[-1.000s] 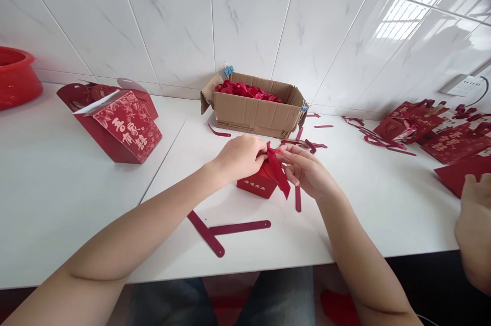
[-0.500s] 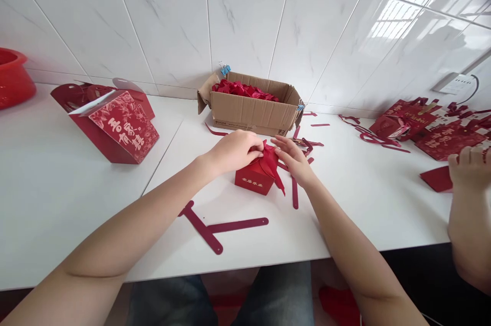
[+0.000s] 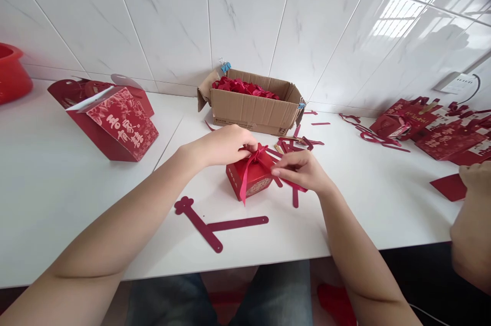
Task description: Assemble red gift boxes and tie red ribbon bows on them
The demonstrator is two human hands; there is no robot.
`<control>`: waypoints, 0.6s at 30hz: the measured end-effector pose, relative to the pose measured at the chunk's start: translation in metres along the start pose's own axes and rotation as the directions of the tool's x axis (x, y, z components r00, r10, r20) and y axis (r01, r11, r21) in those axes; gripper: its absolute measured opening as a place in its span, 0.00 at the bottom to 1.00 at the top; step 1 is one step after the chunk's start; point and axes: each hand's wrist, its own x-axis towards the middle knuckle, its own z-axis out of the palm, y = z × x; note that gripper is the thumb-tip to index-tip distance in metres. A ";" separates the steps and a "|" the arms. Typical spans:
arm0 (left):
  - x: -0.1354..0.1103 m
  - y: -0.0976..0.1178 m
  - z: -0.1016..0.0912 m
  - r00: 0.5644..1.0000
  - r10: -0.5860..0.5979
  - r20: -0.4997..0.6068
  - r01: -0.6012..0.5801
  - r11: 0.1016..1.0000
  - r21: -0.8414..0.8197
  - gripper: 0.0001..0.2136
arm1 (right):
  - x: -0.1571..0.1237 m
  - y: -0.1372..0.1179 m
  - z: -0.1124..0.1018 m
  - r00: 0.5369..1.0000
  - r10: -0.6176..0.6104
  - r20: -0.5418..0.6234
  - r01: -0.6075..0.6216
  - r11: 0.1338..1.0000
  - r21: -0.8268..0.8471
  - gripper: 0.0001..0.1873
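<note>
A small red gift box (image 3: 250, 180) with gold print stands on the white table, turned at an angle. A shiny red ribbon (image 3: 247, 172) is tied in a bow on its top, one tail hanging down the near side. My left hand (image 3: 233, 146) is closed at the bow's left side, thumb and fingers pinching the ribbon by the knot. At the box's right edge, my right hand (image 3: 301, 170) has its thumb and forefinger brought together on the ribbon's other tail, which trails rightward under the hand. The fingertips partly hide the grip.
Behind is a cardboard box (image 3: 249, 111) of red ribbons. Dark red paper strips (image 3: 199, 226) lie in front, others and scissors (image 3: 293, 138) behind. A large red carton (image 3: 115, 126) stands left, a red basin (image 3: 13, 75) beyond. Right are red gift bags (image 3: 452, 134) and another person's hand (image 3: 477, 182).
The red box has turned, showing its patterned side, and shifted slightly left. My right hand has moved down from the bow to the box's edge. The other person's hand has dropped lower.
</note>
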 end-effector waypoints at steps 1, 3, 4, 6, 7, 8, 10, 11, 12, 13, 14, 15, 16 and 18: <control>0.001 0.001 0.002 1.000 0.019 0.002 -0.019 1.000 0.001 0.10 | 0.000 0.000 -0.003 0.999 0.009 0.049 -0.012 0.999 0.048 0.18; 0.003 0.004 0.006 0.999 0.053 0.004 -0.053 0.999 -0.011 0.10 | 0.000 0.003 -0.006 0.999 -0.015 -0.052 0.018 0.997 0.070 0.20; 0.004 0.005 0.009 0.998 0.069 0.005 -0.069 0.997 -0.025 0.10 | 0.001 0.005 -0.006 0.990 -0.043 -0.134 0.051 0.997 0.053 0.17; 0.006 0.007 0.014 0.995 0.098 -0.008 -0.099 0.994 -0.052 0.10 | 0.004 0.011 -0.005 0.977 -0.110 -0.185 0.111 0.994 -0.002 0.11; 0.007 0.008 0.016 0.994 0.109 -0.018 -0.110 0.992 -0.062 0.10 | 0.005 0.013 -0.004 0.977 -0.147 -0.154 0.143 0.989 -0.036 0.15; 0.007 0.009 0.018 0.993 0.118 -0.028 -0.120 0.990 -0.071 0.10 | 0.005 0.015 -0.004 0.975 -0.185 -0.121 0.177 0.982 -0.074 0.17; 0.008 0.009 0.021 0.991 0.126 -0.043 -0.129 0.988 -0.084 0.09 | 0.006 0.016 -0.002 0.961 -0.257 -0.104 0.239 0.957 -0.163 0.14; 0.008 0.009 0.021 0.991 0.122 -0.046 -0.126 0.988 -0.089 0.09 | 0.006 0.016 -0.001 0.949 -0.294 -0.113 0.268 0.942 -0.204 0.11; 0.008 0.009 0.021 0.992 0.114 -0.046 -0.118 0.989 -0.091 0.08 | 0.005 0.015 0.000 0.937 -0.327 -0.125 0.293 0.928 -0.231 0.09; 0.007 0.009 0.020 0.994 0.101 -0.048 -0.105 0.990 -0.089 0.08 | 0.004 0.015 0.000 0.925 -0.354 -0.135 0.315 0.916 -0.247 0.09; 0.007 0.008 0.019 0.995 0.087 -0.050 -0.091 0.992 -0.083 0.07 | 0.003 0.014 0.000 0.917 -0.376 -0.136 0.334 0.907 -0.256 0.10; 0.007 0.008 0.018 0.996 0.074 -0.052 -0.077 0.994 -0.073 0.07 | 0.002 0.013 0.000 0.911 -0.392 -0.130 0.350 0.899 -0.262 0.12; 0.006 0.007 0.017 0.997 0.063 -0.054 -0.067 0.996 -0.061 0.07 | 0.001 0.013 -0.001 0.908 -0.402 -0.119 0.362 0.894 -0.264 0.15; 0.005 0.006 0.014 0.997 0.056 -0.061 -0.058 0.998 -0.040 0.06 | -0.002 0.012 -0.003 0.913 -0.402 -0.072 0.372 0.891 -0.260 0.19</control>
